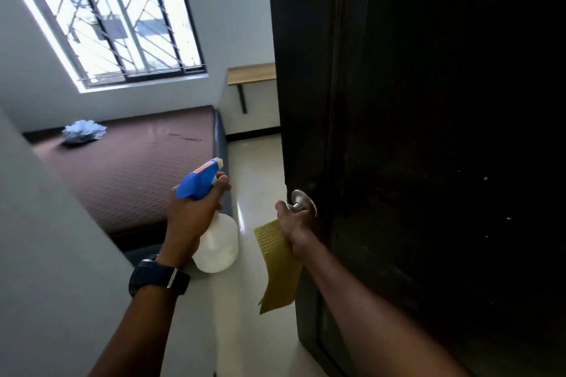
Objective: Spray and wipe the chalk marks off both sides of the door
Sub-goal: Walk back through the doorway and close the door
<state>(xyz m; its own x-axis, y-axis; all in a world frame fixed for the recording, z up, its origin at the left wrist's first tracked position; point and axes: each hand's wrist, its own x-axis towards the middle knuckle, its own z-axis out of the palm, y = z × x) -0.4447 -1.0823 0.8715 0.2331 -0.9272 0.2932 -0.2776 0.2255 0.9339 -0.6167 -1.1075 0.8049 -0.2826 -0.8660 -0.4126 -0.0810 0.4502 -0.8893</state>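
Door (pixel 428 131) stands ajar; right hand (pixel 295 222) grips its knob (pixel 298 203), pinching hanging yellow cloth (pixel 277 266); left hand (pixel 191 214) beside it clasps upright spray bottle (pixel 219 242), nozzle aimed doorward

No readable text anywhere. Only candidate: small orange label on top of the blue trigger head of the spray bottle (pixel 200 184), too blurred to make out any letters or numbers.

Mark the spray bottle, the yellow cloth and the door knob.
spray bottle (pixel 219 242), head view, white body.
yellow cloth (pixel 277 269), head view, hanging middle.
door knob (pixel 301 200), head view, round metal plate.
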